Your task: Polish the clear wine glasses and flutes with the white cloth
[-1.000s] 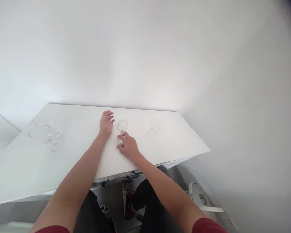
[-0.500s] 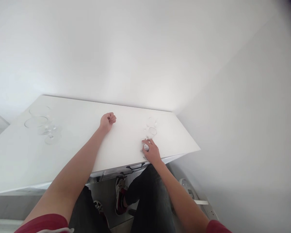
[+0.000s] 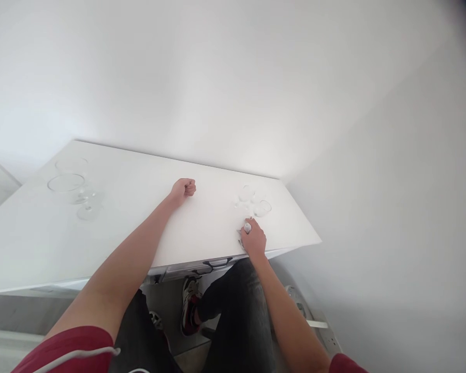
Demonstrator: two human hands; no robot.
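My left hand (image 3: 184, 189) rests on the white tabletop (image 3: 202, 233) in a closed fist, with nothing showing between its fingers. Near the front edge, my right hand (image 3: 256, 239) is curled around a small white, rounded object (image 3: 247, 228); its kind is unclear. Thin greyish pieces (image 3: 240, 241) stick out beside that hand, too small to make out. Just beyond it lie clear glass-like pieces: a rounded one (image 3: 247, 193) and one with an oval rim (image 3: 262, 209).
At the left, a clear round vessel (image 3: 66, 183) stands near other transparent pieces (image 3: 86, 199). Dark drawer handles (image 3: 217, 264) project below the front edge. White walls (image 3: 217, 77) border the back and right. A power socket (image 3: 331, 341) sits low at the right.
My right hand has shifted right with the white object in it. The oval-rimmed clear piece has also moved right, away from the rounded one. My left fist stays closed.
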